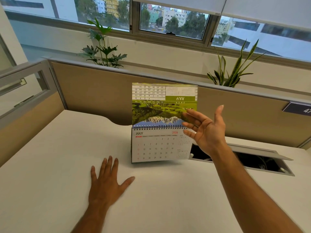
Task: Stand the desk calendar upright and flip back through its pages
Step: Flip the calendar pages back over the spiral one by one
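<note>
A spiral-bound desk calendar [159, 147] stands upright on the white desk [50, 165], its front page showing July 2026. One page [161, 105] sticks straight up above the spiral, its green landscape picture and July grid seen upside down. My right hand [205, 130] is at the right edge of that raised page, fingers spread, fingertips touching or just off the paper; no grip is visible. My left hand [107, 180] lies flat on the desk, palm down, in front and to the left of the calendar, apart from it.
A tan partition panel [94, 91] runs behind the desk. An open cable tray with a raised grey lid [262, 155] sits right of the calendar, under my right forearm. Two potted plants [104, 47] stand behind the partition below the windows.
</note>
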Tool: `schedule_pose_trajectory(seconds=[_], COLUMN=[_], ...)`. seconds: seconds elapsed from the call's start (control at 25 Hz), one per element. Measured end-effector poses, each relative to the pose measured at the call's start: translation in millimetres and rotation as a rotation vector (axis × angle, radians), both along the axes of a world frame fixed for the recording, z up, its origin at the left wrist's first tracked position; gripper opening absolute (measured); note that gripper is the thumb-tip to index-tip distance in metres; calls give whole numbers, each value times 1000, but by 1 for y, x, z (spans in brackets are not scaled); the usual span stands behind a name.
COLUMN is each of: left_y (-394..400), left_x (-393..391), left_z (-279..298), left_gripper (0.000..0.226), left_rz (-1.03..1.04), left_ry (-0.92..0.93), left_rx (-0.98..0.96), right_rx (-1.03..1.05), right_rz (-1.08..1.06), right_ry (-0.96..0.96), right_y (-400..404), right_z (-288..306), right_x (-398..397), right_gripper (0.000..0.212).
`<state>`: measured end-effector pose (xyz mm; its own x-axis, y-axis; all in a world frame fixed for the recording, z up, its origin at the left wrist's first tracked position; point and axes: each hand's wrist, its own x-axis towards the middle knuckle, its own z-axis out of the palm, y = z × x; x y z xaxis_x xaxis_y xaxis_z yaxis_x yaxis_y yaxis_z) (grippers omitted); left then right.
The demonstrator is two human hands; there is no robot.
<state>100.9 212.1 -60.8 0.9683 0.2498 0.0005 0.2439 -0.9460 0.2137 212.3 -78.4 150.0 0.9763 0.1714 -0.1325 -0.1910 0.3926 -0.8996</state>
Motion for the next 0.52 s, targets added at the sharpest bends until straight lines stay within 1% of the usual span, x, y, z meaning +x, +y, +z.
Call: schedule_pose_trajectory(seconds=[0.2, 0.32, 0.36, 0.44, 0.52], left_y=[0, 0, 0, 0, 0], left_x=[0, 0, 0, 0, 0], left_z=[-1, -2, -2, -3, -3], left_gripper=[108, 108, 108, 109, 109], left_rz=[-1, -1, -1, 0, 5], left_ry=[-22, -31, -34, -40, -48], left_rx=[-12, -18, -17, -14, -12], right_rx=[-148, -163, -142, -143, -234], right_rz=[-55, -129, -191, -381, -581], right_ry=[72, 18, -12, -55, -29], right_y=[8, 9, 8, 3, -1], right_z=[-8, -14, -16, -24, -37], right_x=[1, -2, -4, -8, -12], right_gripper=[96, 87, 82, 68, 49])
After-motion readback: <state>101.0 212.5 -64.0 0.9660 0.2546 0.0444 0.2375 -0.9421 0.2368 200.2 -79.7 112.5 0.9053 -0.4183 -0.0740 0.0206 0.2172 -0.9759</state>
